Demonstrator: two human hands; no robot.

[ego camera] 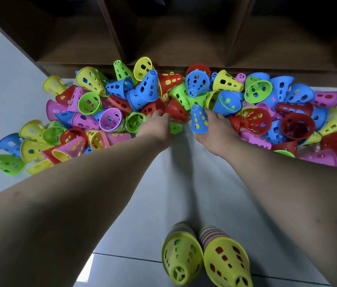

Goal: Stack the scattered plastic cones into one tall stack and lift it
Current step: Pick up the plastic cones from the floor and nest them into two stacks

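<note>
Head view: right hand (217, 131) grips blue cone (199, 119), left hand (157, 127) touches red cone (175, 110), grip unclear; hasty pulling could scatter pile (109, 96).

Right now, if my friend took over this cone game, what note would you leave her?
Left grip: in the pile, fingers at a red cone. It is blurred, so I cannot tell if it holds it.
Right grip: holds a blue cone with yellow showing through its holes.
Cones: most lie loose in a pile on the floor against the wooden shelf.
Done: a left stack and a right stack, both yellow-topped, sit nearest the camera.
Left: stack the loose cones, join everything into one stack, lift it.
</note>
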